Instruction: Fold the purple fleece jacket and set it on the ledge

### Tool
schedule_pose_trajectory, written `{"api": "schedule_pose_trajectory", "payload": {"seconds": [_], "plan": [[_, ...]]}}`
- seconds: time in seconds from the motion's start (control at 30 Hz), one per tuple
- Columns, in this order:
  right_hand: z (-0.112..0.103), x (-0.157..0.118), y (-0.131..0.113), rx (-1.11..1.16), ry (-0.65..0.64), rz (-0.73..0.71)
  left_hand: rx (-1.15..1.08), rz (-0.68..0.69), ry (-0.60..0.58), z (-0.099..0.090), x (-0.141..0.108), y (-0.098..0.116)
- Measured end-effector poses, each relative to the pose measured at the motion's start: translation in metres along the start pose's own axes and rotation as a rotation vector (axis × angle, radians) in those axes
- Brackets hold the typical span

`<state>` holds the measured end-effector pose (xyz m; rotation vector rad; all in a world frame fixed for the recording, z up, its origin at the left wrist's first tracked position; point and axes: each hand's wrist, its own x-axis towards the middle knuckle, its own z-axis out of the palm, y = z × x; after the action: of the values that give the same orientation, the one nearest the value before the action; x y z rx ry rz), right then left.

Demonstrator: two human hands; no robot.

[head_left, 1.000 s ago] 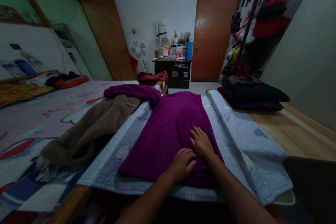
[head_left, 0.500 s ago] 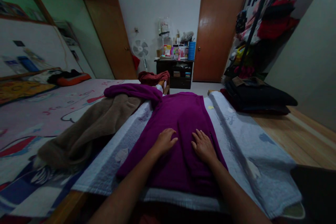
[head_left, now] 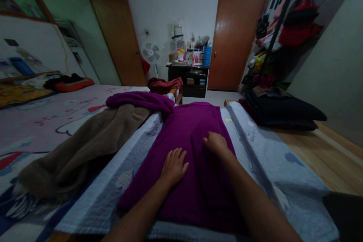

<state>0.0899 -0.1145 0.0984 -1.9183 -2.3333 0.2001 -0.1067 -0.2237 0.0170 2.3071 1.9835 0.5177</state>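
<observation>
A pale blue cover (head_left: 255, 155) spreads before the person; on it lies a purple garment (head_left: 181, 128), laid flat, probably so its creases smooth out. To its left slumps a brown fleece (head_left: 93, 147), the garment's sleeve (head_left: 138, 100) across its top. The left hand (head_left: 173, 168) rests with grip apart, seemingly steadying the cloth. The right hand (head_left: 217, 143) curls over a folded panel (head_left: 208, 181); whether its grip pinches fabric, I cannot tell.

The garment (head_left: 172, 128) lies on the cloth (head_left: 261, 151), the bed (head_left: 70, 100) to its left. Piled clothes (head_left: 286, 107) sit right, a fan (head_left: 151, 52) behind.
</observation>
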Motion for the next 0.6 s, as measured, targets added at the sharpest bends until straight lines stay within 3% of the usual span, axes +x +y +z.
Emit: {"api": "schedule_pose_trajectory", "payload": {"seconds": [0.1,0.23,0.37,0.43,0.6], "plan": [[0.024,0.017,-0.004,0.027,0.218,-0.044,0.007,0.005,-0.017,-0.004,0.0,0.003],[0.067,0.021,0.002,0.0,0.16,-0.074,-0.046,-0.037,-0.128,-0.014,0.006,0.002],[0.084,0.021,0.008,-0.011,0.175,-0.089,-0.338,-0.017,-0.266,-0.033,0.036,-0.019],[0.085,0.023,0.009,-0.014,0.194,-0.096,-0.548,-0.071,-0.145,-0.044,0.061,-0.035],[0.086,0.026,0.009,-0.012,0.203,-0.082,-0.822,-0.365,0.371,-0.069,0.134,-0.07]]}}
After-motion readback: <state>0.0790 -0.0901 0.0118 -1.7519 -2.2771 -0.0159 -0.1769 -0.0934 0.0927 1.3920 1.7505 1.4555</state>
